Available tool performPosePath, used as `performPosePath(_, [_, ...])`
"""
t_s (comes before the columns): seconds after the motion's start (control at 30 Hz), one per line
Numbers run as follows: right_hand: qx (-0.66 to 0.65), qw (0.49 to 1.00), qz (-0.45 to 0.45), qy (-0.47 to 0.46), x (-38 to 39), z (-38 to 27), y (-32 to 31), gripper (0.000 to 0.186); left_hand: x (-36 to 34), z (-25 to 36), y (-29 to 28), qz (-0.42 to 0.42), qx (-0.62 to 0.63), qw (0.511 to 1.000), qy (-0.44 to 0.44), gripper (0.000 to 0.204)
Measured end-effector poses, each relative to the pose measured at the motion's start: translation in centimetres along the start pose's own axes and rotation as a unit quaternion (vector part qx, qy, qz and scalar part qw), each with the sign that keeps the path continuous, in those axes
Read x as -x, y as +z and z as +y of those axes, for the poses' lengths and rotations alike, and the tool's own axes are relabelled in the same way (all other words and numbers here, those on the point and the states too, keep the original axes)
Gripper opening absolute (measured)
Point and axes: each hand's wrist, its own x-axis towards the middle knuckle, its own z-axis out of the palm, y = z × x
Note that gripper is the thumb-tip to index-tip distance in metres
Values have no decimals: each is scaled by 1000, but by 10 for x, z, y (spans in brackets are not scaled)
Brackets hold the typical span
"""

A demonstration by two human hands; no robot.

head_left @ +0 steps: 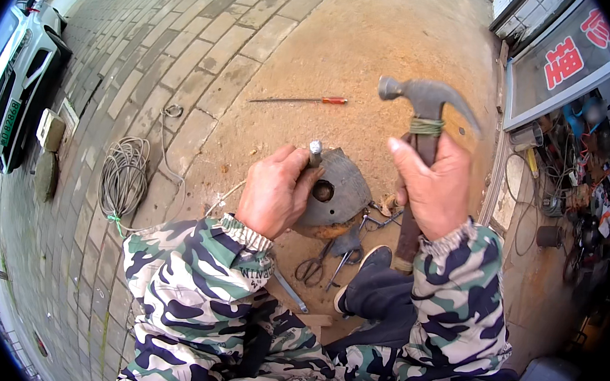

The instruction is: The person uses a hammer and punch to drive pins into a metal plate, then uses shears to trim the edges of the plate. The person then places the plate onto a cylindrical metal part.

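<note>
Sighting room over concrete [385, 44] between paving [206, 34] left and doorway edge [495, 178] right; I have dark block [344, 183] mid-view, screwdriver [333, 101] beyond. Left hand [272, 189]: fingers closed on metal rod [315, 149]. Right hand [437, 186]: fingers wrapped round raised hammer [426, 129].

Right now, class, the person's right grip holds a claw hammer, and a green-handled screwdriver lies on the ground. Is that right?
Not quite: the head view shows a red-handled screwdriver, not a green one, lying on the ground; the right grip holds a claw hammer.
</note>
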Motion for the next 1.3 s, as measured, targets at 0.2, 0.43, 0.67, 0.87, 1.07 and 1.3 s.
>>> performPosePath(0.2, [169,978,-41,114,13,87,5,28,0,7,0,-9,-17,1000,2,14])
performPosePath(0.43, [135,980,-93,115,14,77,17,36,6,8,0,19,-28,999,23,15])
performPosePath(0.67, [158,974,-103,127,16,65,16,31,9,10,8,54,66,996,12,14])
performPosePath(0.87, [190,973,-93,92,16,72,19,21,13,3,8,75,156,985,9,11])
performPosePath(1.07, [157,977,-91,114,15,75,17,22,-3,25,-26,135,320,938,15,22])
performPosePath(1.3, [152,980,-88,99,10,73,18,21,-9,-2,-58,-135,248,938,-198,20])
